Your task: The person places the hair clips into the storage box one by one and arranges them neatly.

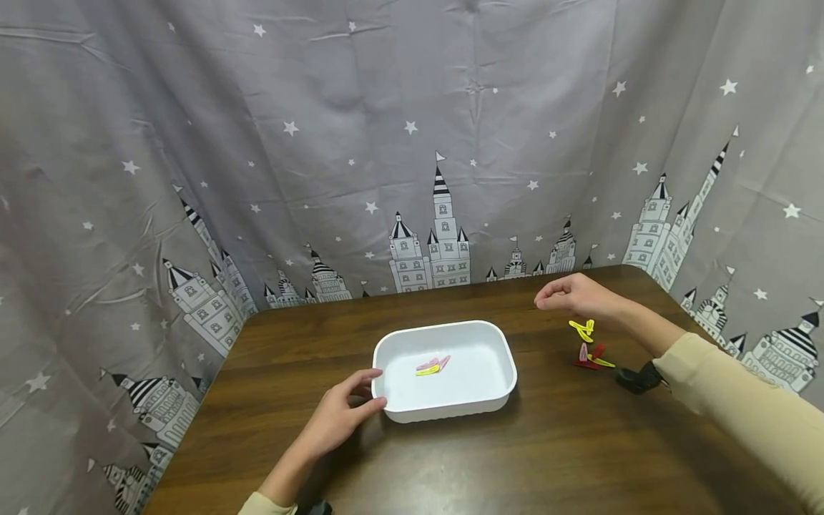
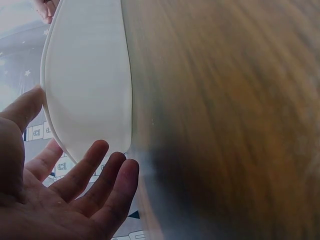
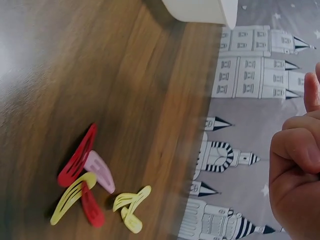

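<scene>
A white rectangular tray (image 1: 444,411) stands on the table with pink and yellow snap hair clips (image 1: 428,370) lying inside. At its left end, my left hand (image 1: 337,411) rests thumb and index fingertips on the rim. The other fingers (image 2: 92,172) are loosely spread beside the tray wall. My right hand (image 1: 576,295) hovers over the table right of the tray, thumb and fingers drawn together. Curled fingers (image 3: 300,155) show in the right wrist view, with no clip visible at them. Below that hand lie yellow clips (image 3: 132,209) and a red, pink and yellow cluster (image 3: 82,177).
The brown wooden table (image 1: 309,343) reaches back to a grey curtain (image 1: 335,143) printed with castles and stars, which also hangs at both sides. A black strap piece (image 1: 637,379) sits beneath the right wrist, close to the clip cluster.
</scene>
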